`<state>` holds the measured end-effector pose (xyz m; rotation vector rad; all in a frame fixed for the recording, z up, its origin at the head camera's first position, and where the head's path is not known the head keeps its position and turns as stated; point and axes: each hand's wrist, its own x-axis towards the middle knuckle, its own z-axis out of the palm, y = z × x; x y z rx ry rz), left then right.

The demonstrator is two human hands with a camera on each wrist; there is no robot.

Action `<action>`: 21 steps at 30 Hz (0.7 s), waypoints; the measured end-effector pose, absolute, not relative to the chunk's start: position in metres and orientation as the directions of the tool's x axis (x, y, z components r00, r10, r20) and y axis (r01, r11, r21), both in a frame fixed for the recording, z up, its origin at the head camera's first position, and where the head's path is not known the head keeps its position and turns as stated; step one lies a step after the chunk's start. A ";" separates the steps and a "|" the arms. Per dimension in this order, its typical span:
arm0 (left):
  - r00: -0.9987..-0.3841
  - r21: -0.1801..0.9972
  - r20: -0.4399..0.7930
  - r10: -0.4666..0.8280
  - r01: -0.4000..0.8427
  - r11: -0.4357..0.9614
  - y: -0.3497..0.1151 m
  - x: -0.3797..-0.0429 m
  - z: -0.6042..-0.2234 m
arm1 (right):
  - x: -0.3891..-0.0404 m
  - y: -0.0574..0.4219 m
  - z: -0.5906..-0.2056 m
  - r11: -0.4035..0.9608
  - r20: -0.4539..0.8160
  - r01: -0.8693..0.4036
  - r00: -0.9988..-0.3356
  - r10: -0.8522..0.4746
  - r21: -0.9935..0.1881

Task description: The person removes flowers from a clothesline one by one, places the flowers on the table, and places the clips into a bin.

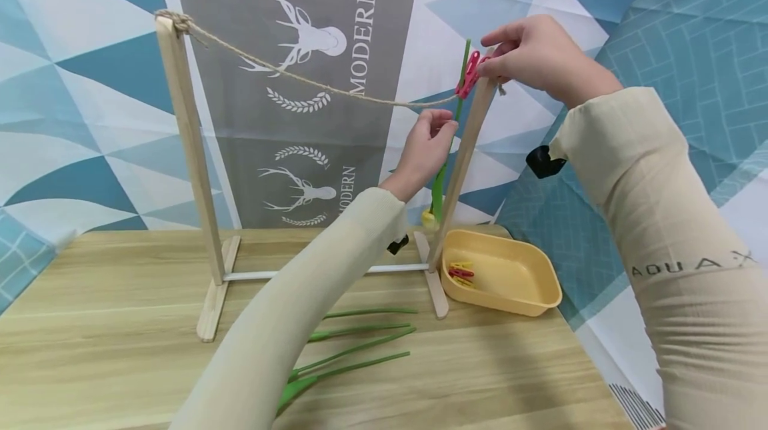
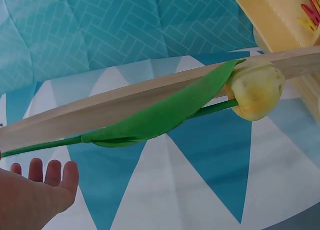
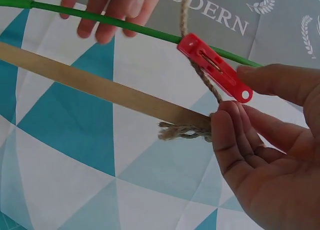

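A yellow tulip (image 2: 257, 90) with a green leaf (image 2: 165, 108) hangs head down beside the right wooden post (image 1: 471, 143). A red clothespin (image 3: 215, 68) clips its green stem to the twine (image 1: 336, 91) near the post's top. My right hand (image 1: 531, 57) is at the clothespin's handles, thumb and fingers parted around that end in the right wrist view. Below, my left hand (image 1: 426, 150) is held beside the stem, fingers relaxed and apart from it in the left wrist view. Several more green stems (image 1: 360, 343) lie on the table, partly hidden by my left sleeve.
A yellow basin (image 1: 528, 293) with red and yellow clothespins (image 1: 461, 275) stands right of the post's foot. The left wooden post (image 1: 192, 130) carries the twine's other end. A white bar (image 1: 258, 275) joins the posts low down. Patterned cloth (image 1: 384, 30) hangs behind.
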<state>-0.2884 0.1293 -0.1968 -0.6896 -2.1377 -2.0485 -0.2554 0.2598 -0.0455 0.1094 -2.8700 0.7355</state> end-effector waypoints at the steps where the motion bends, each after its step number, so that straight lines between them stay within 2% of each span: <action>1: -0.890 0.922 0.376 0.260 0.388 -0.005 0.130 -0.288 -0.197 | -0.256 0.259 -0.045 0.879 0.178 -0.110 -0.984 -0.029 -0.465; 6: -0.877 0.916 0.389 0.282 0.400 -0.023 0.135 -0.292 -0.197 | -0.258 0.258 -0.044 0.877 0.145 -0.099 -0.989 -0.034 -0.471; 15: -0.842 0.908 0.417 0.341 0.401 -0.119 0.133 -0.293 -0.193 | -0.254 0.258 -0.042 0.865 0.176 -0.095 -0.984 -0.008 -0.493; 21: -0.834 0.913 0.408 0.372 0.378 -0.155 0.130 -0.295 -0.192 | -0.272 0.274 -0.048 0.845 0.182 -0.113 -0.983 -0.018 -0.523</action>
